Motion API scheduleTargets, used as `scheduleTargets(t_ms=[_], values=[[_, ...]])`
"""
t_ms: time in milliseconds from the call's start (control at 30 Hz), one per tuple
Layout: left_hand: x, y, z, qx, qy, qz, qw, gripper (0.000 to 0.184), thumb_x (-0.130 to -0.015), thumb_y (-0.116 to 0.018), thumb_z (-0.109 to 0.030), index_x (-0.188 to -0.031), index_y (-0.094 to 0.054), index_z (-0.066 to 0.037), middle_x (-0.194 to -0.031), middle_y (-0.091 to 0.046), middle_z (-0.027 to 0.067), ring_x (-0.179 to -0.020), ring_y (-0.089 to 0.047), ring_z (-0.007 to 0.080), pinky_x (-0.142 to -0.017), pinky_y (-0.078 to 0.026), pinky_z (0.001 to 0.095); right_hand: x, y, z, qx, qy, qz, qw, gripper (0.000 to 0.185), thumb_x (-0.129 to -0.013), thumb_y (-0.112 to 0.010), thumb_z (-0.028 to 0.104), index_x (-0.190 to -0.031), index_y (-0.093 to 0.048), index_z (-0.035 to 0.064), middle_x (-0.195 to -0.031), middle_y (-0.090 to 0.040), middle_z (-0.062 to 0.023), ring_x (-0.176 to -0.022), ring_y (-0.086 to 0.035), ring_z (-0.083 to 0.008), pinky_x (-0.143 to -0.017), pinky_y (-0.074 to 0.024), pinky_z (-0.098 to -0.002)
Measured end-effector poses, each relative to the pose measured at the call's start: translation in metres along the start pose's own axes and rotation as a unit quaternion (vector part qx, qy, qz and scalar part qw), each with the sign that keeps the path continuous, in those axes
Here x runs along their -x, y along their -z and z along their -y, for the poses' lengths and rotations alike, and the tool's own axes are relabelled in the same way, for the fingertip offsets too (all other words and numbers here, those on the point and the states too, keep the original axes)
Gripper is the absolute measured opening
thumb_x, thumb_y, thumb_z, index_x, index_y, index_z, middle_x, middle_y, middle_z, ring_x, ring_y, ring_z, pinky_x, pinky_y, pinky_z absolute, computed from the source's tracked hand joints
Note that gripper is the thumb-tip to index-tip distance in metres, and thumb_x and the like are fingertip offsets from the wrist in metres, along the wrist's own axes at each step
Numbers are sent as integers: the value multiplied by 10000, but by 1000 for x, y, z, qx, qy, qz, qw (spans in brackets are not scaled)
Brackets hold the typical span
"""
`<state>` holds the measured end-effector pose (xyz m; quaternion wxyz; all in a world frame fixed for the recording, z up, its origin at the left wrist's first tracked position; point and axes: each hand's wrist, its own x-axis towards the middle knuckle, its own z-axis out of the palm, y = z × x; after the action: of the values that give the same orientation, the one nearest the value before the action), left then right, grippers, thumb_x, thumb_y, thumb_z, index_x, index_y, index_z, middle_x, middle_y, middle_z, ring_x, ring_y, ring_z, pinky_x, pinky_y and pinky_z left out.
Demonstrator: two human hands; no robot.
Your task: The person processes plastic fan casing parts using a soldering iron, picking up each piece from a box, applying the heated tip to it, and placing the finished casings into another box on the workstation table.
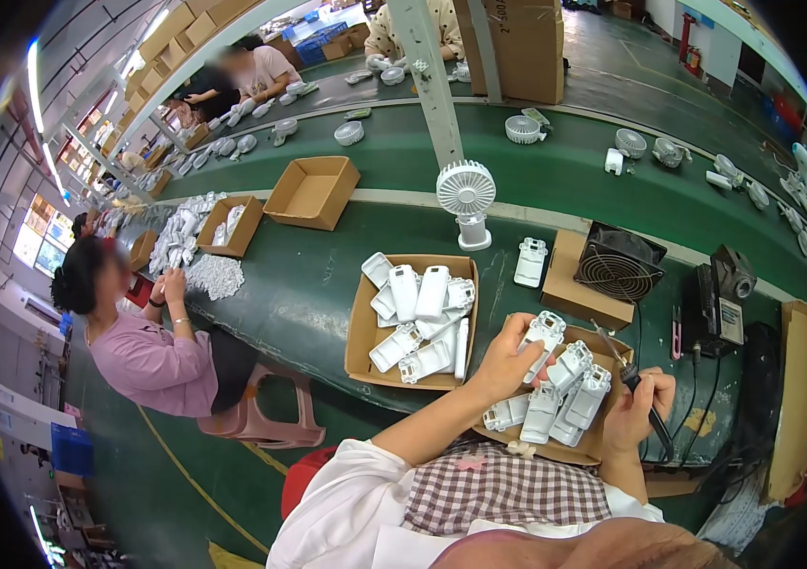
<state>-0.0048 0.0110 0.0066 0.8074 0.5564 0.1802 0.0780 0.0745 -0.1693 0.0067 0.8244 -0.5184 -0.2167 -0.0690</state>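
Housing (545,341) sits pinched in the left hand (506,360), long axis pointing forward and slightly right, while the right hand (641,408), to its right, is clamped around the iron (630,376), which slants forward-left, apart from the housing.

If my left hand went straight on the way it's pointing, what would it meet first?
Beyond the white casing it holds, your left hand would likely meet the cardboard box under the black fan, though depth is hard to judge.

Green floor (166,484), pink stool (266,431); bright window (40,232), tube light (33,90)
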Motion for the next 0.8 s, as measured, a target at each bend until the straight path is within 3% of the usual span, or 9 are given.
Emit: scheduleTargets(t_ms=[800], values=[[0, 2, 0, 14, 2, 17, 1000, 297, -909, -454, -95, -1186, -367, -32, -845, -603, 108, -630, -578, 122, -534, -497, 246, 0, 1, 0, 4, -2, 1, 1000, 148, -895, -501, 114, -789, -416, 55, -696, -423, -22, -497, -319, -39, -411, -243, -175]])
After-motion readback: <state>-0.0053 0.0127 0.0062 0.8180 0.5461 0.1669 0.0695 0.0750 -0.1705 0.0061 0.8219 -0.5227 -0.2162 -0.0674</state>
